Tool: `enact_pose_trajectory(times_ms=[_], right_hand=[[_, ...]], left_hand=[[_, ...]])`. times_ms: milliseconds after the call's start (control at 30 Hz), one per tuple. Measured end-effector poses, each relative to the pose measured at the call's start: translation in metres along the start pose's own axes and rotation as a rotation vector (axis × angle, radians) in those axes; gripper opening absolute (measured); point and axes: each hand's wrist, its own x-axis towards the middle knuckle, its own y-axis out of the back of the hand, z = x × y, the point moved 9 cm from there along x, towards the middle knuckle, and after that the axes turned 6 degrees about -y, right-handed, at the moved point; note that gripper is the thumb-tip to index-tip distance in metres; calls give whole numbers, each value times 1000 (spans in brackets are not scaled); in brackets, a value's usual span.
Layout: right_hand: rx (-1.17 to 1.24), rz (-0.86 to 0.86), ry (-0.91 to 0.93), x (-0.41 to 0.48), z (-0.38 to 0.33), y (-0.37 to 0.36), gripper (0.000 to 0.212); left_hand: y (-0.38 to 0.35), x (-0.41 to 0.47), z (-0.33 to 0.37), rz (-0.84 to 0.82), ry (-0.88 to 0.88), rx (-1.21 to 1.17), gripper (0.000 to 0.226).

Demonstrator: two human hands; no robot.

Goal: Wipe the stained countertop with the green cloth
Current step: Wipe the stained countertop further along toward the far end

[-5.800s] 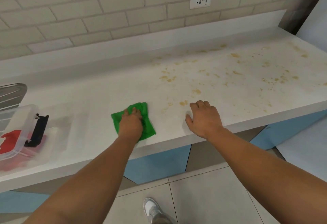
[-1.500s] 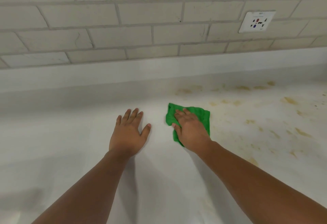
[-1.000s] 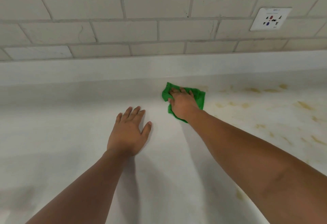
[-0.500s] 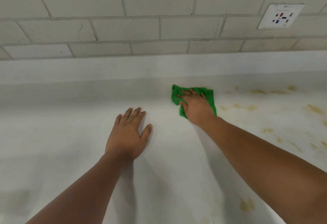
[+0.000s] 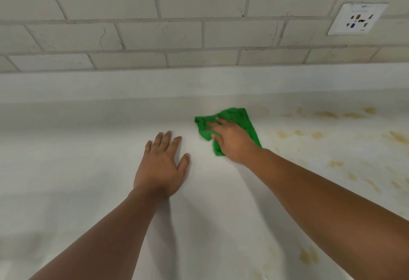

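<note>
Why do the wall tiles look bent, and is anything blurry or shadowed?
Head view: the wide-angle lens bows the tiles and the countertop's back edge. Head view: soft shadows lie on the countertop beside the left arm and right arm. Head view: the cloth under the right hand looks slightly smeared, the socket's markings fuzzy; no harsh glare.
</note>
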Motion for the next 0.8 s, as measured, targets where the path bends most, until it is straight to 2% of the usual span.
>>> enact_pose_trajectory(times_ms=[100,200,300,433,533,667,800], right_hand=[[-74,12,84,-23,14,2,37],[-194,77,-79,-8,45,15,42],[-255,54,-277,29,62,18,46],[-225,38,-315,64,50,12,46],[-222,16,-263,66,26,6,47],[-100,-12,-49,15,-11,-8,45],[-113,15,25,-24,7,2,40]], left_hand=[[-2,0,-3,-25,32,42,73],[-3,-1,-4,-26,39,44,72],[-3,-1,-4,-15,45,50,72],[-5,0,-4,-23,46,53,72],[-5,0,-6,-22,44,65,73],[-4,-2,-6,-26,44,59,73],[-2,0,-4,-29,36,53,73]])
